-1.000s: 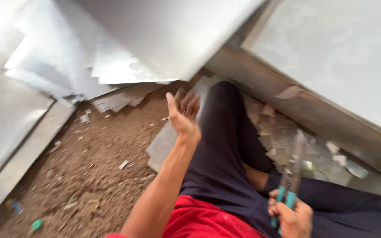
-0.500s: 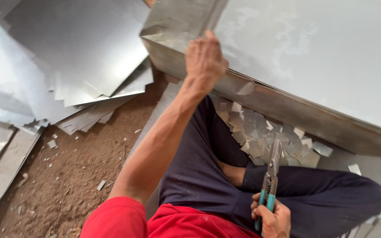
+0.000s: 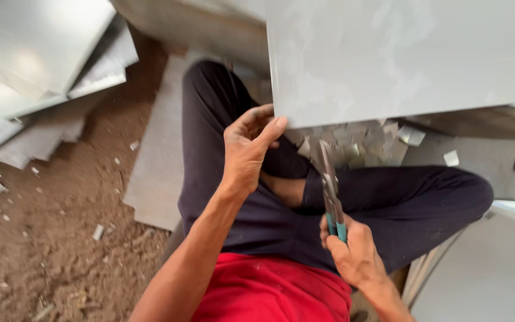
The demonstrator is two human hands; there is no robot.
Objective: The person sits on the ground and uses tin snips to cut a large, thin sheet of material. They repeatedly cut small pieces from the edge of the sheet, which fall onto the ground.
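Two hands show in the head view, both busy. The left hand pinches the lower left corner of a large grey metal sheet, thumb on the face, fingers curled under the edge; that grip is closed on the sheet. The right hand wraps the teal handles of a pair of tin snips, its grip closed round them. Just right of the left grip, the snips rise from the right fist toward the sheet's bottom edge; whether the blades are parted I cannot tell. Their long axis runs nearly upright in the picture, leaning slightly left, tips pointing at the sheet. The sheet lies above both grips, its lower edge running roughly level. As I judge it, the work goes best if the left grip keeps the corner steady and the blades meet the edge squarely, fingers well apart from the cut line. Small metal offcuts lie beyond the snips; stacked sheets sit far left on the dirt floor.
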